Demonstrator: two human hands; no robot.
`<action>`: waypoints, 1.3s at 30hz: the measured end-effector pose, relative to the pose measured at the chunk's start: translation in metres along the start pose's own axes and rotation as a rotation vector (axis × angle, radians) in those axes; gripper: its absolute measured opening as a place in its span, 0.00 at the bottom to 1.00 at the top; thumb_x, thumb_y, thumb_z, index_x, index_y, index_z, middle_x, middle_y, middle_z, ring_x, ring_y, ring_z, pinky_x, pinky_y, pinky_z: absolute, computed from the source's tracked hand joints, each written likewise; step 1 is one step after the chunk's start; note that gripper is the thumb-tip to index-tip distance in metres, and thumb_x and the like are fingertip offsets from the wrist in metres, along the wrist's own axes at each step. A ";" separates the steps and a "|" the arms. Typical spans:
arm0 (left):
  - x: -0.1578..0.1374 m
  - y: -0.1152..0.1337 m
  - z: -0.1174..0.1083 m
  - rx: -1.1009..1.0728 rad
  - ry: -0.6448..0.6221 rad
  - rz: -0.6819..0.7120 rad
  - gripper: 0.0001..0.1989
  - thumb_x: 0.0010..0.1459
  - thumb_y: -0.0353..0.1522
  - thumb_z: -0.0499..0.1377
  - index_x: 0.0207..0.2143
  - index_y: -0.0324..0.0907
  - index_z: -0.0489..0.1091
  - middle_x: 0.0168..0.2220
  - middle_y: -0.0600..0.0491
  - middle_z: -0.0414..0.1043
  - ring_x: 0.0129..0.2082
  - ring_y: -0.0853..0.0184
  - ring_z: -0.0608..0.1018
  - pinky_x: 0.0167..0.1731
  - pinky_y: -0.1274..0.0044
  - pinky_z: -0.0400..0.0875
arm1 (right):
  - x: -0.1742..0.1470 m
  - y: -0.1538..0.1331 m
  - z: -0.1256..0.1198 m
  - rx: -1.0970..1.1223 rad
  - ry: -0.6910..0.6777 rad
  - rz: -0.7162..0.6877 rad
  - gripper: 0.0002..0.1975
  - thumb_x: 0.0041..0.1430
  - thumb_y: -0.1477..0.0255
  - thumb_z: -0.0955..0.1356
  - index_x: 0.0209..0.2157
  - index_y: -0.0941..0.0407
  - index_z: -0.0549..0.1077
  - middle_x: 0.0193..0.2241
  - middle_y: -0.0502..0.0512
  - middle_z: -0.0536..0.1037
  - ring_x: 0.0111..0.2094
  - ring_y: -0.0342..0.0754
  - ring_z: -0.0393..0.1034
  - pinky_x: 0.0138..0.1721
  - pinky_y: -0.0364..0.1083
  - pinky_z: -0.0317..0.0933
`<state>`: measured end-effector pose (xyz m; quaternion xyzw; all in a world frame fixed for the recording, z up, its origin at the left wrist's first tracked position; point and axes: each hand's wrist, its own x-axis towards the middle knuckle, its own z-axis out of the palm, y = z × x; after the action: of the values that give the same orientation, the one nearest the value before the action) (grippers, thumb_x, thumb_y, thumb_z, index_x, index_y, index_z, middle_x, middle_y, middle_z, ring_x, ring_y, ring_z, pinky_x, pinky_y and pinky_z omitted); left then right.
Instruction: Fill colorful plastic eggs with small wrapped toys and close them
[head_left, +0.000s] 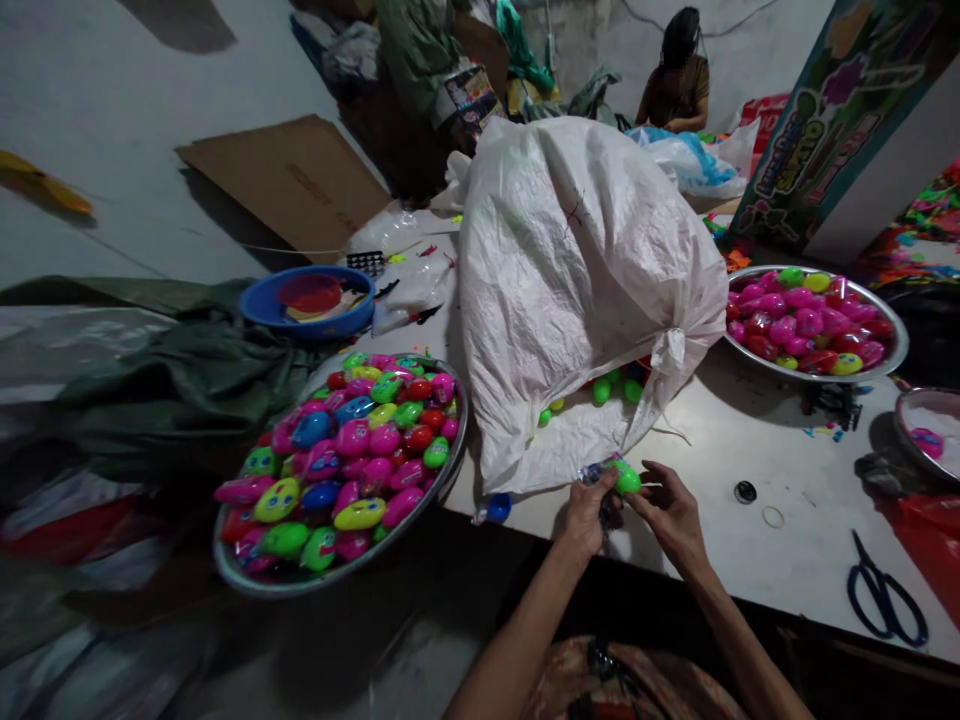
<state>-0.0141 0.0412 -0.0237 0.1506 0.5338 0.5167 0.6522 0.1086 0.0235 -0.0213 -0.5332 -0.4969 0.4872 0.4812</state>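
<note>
My left hand (586, 515) is closed around a bright green plastic egg (626, 479) and some crumpled, dark-printed clear film (612, 513). Its thumb lies along the egg's left side. My right hand (673, 515) is just right of the egg, its fingers curved and apart; the thumb is close to the shell, and I cannot tell if it touches. Behind both hands stands a large white woven sack (585, 260), its mouth towards me, with green eggs (602, 390) showing inside. A blue egg piece (499, 507) sits at the table edge left of my hands.
A metal basin (456, 455) heaped with wrapped colourful eggs stands left; another basin (896, 362) of mostly pink ones is at right. Scissors (885, 597) lie near the front right edge, with a black ring (745, 491) beyond. A person (679, 85) sits at the back.
</note>
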 end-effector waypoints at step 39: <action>0.021 0.023 -0.026 -0.110 -0.169 -0.136 0.14 0.42 0.33 0.65 0.32 0.35 0.69 0.32 0.46 0.75 0.25 0.65 0.76 0.25 0.75 0.71 | -0.030 -0.011 -0.161 -1.050 -0.202 0.023 0.23 0.45 0.61 0.67 0.45 0.53 0.71 0.41 0.60 0.75 0.36 0.56 0.72 0.34 0.50 0.64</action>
<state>-0.0508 0.0593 -0.0276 0.1210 0.4565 0.4852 0.7359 0.2681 -0.0107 0.0007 -0.6580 -0.7118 0.2273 0.0939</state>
